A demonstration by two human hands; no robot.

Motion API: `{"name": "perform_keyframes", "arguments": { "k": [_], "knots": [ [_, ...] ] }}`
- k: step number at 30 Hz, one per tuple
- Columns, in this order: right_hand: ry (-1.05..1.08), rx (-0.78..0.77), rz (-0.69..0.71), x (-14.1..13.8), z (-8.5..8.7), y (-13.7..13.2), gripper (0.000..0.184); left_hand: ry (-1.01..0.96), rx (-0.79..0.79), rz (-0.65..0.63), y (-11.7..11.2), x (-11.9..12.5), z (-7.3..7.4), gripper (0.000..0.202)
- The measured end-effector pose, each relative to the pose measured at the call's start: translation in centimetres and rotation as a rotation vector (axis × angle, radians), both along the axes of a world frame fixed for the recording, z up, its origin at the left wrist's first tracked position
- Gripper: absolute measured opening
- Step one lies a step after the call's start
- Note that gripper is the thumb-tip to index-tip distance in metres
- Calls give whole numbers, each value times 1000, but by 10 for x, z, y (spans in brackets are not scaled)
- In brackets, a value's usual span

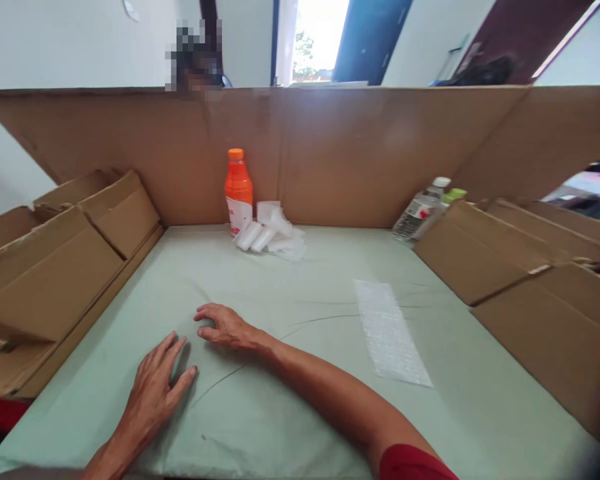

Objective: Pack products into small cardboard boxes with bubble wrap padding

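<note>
My left hand [156, 385] is over the near left of the pale green tabletop [290, 420], fingers stretched and thumb apart, with nothing in it. Just beyond it, my right hand [223, 327] reaches across to the left, its fingers loosely bent and thumb apart, also holding nothing. To the right of my right forearm lies a flat strip of bubble wrap [393, 333]. Toward the back, rolled and folded pieces of clear plastic wrap [275, 233] rest beside an upright orange bottle [239, 190] with an orange cap and white label.
Open cardboard boxes [55, 260] line the left edge, and more boxes [545, 287] stand at the right. A clear water bottle [420, 210] leans by the right boxes. A tall cardboard panel [370, 153] closes the back. Behind it, a person's blurred head [196, 63] shows.
</note>
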State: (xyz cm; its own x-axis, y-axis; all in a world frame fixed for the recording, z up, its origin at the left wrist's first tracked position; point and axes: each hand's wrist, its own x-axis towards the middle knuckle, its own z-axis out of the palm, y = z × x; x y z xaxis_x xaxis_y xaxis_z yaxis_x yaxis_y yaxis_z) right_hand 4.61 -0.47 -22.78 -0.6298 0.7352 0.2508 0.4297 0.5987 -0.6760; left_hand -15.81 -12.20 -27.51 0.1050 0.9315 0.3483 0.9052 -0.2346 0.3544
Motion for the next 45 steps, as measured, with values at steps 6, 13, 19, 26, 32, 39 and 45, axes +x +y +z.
{"name": "perform_keyframes", "arguments": {
  "k": [6,13,19,26,32,39,45],
  "knots": [
    [-76,39,-331,172,20,-24,37,112,-70,-289,36,69,21,43],
    [-614,68,-1051,348,4,-71,49,20,-151,-453,104,167,43,38],
    [-400,200,-826,352,-12,-74,31,-30,-81,-424,136,205,32,36],
    [-169,440,-590,257,56,50,21,-74,4,-448,133,199,13,30],
    [-298,467,-599,184,65,137,40,-56,158,-500,142,195,-4,30],
    [-520,510,-786,323,74,67,43,-47,110,-465,135,202,7,29],
    [-705,637,-1389,482,125,30,65,-48,6,-421,132,206,17,30]
  ]
}}
